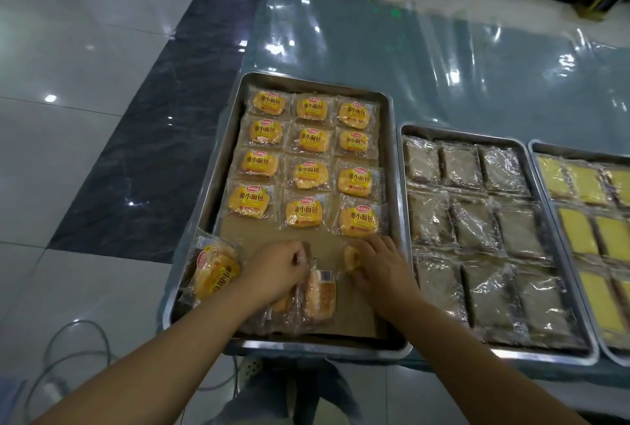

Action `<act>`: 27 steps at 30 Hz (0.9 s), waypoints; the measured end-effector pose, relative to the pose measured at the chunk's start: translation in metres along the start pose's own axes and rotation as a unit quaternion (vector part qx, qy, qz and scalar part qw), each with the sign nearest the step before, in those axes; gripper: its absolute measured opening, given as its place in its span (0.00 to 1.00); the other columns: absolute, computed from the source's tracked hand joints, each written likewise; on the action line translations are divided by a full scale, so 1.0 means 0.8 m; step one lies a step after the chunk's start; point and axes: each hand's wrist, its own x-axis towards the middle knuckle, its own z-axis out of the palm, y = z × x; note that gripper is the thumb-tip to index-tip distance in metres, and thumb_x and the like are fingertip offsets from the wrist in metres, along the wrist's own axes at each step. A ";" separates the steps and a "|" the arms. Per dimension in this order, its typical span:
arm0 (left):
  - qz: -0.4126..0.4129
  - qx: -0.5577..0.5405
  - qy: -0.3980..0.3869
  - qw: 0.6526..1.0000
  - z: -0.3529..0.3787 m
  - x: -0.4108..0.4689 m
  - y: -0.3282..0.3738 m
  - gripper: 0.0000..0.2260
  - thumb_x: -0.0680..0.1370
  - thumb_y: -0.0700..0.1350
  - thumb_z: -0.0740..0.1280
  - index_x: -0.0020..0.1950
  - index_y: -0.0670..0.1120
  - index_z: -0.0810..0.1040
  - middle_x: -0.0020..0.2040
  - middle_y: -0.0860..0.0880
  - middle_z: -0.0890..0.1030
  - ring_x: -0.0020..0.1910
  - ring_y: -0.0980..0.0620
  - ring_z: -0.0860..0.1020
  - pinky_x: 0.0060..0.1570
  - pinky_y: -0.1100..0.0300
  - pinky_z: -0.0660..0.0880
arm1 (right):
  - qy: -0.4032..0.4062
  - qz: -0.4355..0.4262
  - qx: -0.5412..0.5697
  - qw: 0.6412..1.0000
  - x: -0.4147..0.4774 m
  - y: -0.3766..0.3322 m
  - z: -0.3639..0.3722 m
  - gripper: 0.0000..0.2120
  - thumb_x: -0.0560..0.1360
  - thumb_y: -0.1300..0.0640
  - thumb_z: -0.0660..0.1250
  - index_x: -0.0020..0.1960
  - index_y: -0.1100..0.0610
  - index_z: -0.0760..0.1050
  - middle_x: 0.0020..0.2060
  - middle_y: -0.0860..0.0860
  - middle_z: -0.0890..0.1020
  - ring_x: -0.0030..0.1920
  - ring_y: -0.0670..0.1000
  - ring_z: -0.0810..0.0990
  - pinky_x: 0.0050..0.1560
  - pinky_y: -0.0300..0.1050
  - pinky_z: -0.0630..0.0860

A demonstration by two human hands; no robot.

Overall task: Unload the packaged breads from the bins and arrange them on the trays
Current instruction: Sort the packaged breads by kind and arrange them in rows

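Left hand (278, 268) pinches a clear-wrapped yellow bread packet (318, 295) on the rectangular steel tray (223, 138). Right hand (380, 266) is closed on another wrapped bread (351, 259).

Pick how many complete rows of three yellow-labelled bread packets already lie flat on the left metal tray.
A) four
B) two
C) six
A: four neat rows of three yellow-labelled bread packets fill the far part of the left metal tray, while the near end holds only loose ones by the hands.
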 end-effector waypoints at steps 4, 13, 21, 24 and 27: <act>-0.012 -0.073 0.037 0.997 -0.014 -0.001 0.014 0.05 0.75 0.47 0.66 0.40 0.50 0.75 0.37 0.52 0.78 0.37 0.55 0.76 0.36 0.57 0.71 | 0.064 0.035 0.121 0.990 -0.003 -0.026 0.001 0.10 0.73 0.59 0.68 0.53 0.52 0.77 0.47 0.46 0.79 0.49 0.47 0.75 0.45 0.38 0.69; 0.006 -0.134 -0.076 0.988 -0.012 -0.006 0.013 0.08 0.77 0.46 0.65 0.38 0.51 0.75 0.35 0.52 0.75 0.35 0.55 0.73 0.38 0.57 0.69 | -0.124 0.183 0.321 0.921 0.017 -0.057 0.009 0.12 0.80 0.46 0.55 0.58 0.48 0.73 0.35 0.48 0.78 0.40 0.53 0.81 0.47 0.57 0.80; -0.107 -0.321 -0.106 0.935 -0.008 0.004 -0.006 0.11 0.80 0.37 0.57 0.49 0.49 0.77 0.49 0.47 0.81 0.51 0.52 0.79 0.53 0.57 0.77 | -0.109 0.267 0.401 0.870 0.023 -0.045 -0.013 0.16 0.76 0.47 0.63 0.37 0.58 0.76 0.24 0.52 0.79 0.24 0.50 0.78 0.25 0.40 0.73; -0.138 -0.359 -0.103 0.917 -0.005 0.006 -0.013 0.09 0.81 0.37 0.56 0.51 0.46 0.74 0.50 0.42 0.80 0.51 0.48 0.78 0.50 0.55 0.78 | -0.111 0.262 0.392 0.875 0.033 -0.038 -0.031 0.12 0.74 0.54 0.69 0.34 0.59 0.75 0.21 0.50 0.78 0.22 0.49 0.78 0.24 0.39 0.73; -0.172 -0.413 -0.082 0.890 -0.003 0.007 -0.014 0.08 0.81 0.38 0.55 0.51 0.45 0.73 0.47 0.42 0.79 0.45 0.50 0.78 0.39 0.61 0.79 | -0.102 0.236 0.381 0.888 0.043 -0.032 -0.050 0.11 0.71 0.60 0.73 0.33 0.58 0.74 0.21 0.50 0.77 0.22 0.48 0.77 0.26 0.41 0.75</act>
